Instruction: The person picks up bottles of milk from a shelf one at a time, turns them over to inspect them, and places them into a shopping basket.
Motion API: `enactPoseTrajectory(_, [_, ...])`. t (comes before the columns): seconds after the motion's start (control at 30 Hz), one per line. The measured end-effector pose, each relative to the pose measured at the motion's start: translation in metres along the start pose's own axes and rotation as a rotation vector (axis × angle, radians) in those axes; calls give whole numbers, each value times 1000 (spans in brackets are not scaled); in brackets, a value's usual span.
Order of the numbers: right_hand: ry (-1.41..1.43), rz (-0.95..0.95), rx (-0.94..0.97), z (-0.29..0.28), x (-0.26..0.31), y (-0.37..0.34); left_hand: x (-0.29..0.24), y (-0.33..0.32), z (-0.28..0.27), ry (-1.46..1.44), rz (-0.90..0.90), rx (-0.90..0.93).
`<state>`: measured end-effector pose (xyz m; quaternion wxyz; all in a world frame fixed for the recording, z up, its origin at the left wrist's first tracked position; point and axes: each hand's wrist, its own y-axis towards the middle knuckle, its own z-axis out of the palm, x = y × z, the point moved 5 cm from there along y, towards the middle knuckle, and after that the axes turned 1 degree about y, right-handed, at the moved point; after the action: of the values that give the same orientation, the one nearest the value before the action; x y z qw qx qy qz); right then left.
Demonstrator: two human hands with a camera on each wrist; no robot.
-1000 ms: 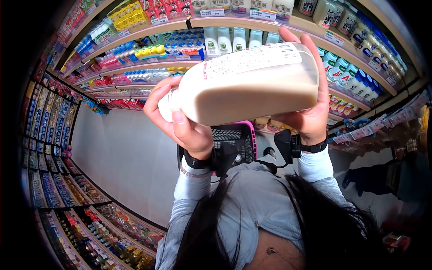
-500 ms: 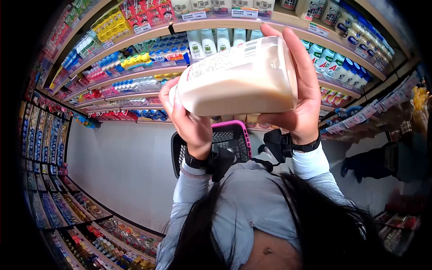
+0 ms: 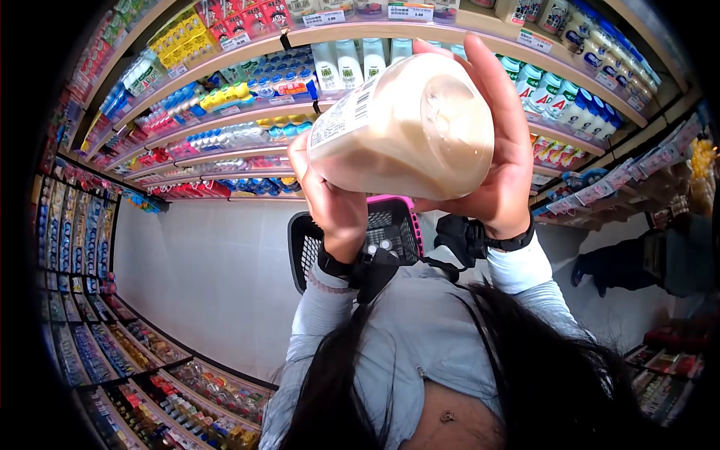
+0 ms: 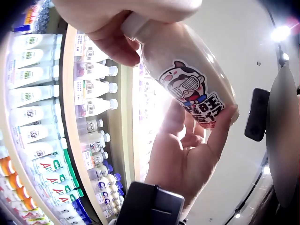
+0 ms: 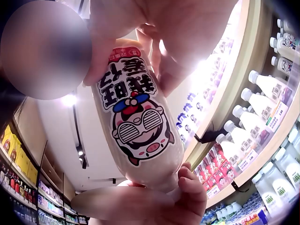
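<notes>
A large bottle of pale beige drink (image 3: 397, 127) is held up in both hands, its base tilted toward the head camera. My left hand (image 3: 330, 199) grips the cap and neck end. Around the base end curl the fingers and thumb of my right hand (image 3: 506, 150). In the left wrist view, the bottle (image 4: 187, 75) shows a cartoon face label and a white cap end beside the left fingers. The same label faces the right wrist view on the bottle (image 5: 140, 122), with the right hand (image 5: 164, 33) at its base.
Shelves of drinks (image 3: 255, 112) curve across the front, with white bottles (image 3: 349, 64) behind the held one. Below the hands stands a black basket with a pink rim (image 3: 415, 225), holding small white-topped items. Another person's dark-clothed legs (image 3: 615, 262) are at the right. More shelves (image 3: 71, 232) line the left.
The bottle has turned so that its base faces the head camera more and its label side less. My left hand has shifted right, closer to my right hand.
</notes>
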<state>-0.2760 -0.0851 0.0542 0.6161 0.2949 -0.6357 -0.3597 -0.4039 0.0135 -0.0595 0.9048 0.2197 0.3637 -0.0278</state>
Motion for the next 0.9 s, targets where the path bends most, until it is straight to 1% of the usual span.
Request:
enactPoseTrajectory(0.1, [-51,12,18,-3,2,-2,5,-10,9,-139,-113,-85])
enactPoseTrajectory(0.17, [-92,0,38,-4,5,-3,12,-14,10,-49,-96,-22])
enactPoseTrajectory(0.23, [-101,4,35,-4,7,-2,15,-19,14,-24,-84,23])
enactPoseTrajectory(0.3, [-90,19,16,-3,8,-2,15,-22,22,-64,-79,51])
enactPoseTrajectory(0.37, [-97,7,16,-3,9,-2,16,-26,23,318,65,165])
enactPoseTrajectory(0.43, [-82,2,3,-4,10,-3,24,-30,20,472,142,255])
enactPoseTrajectory(0.47, [-59,9,-14,-4,10,-2,27,-30,20,436,147,288])
enactPoseTrajectory(0.53, [-21,25,-52,-4,9,-2,30,-30,21,194,41,233])
enactPoseTrajectory(0.6, [8,46,-96,-5,8,-2,21,-34,38,-220,-180,51])
enactPoseTrajectory(0.7, [56,96,-188,-8,8,-2,14,-39,47,-257,-64,99])
enactPoseTrajectory(0.8, [79,181,-308,-8,10,-2,13,-37,46,-169,-121,130])
enactPoseTrajectory(0.9, [120,200,-329,-8,10,-5,14,-37,48,-168,-240,73])
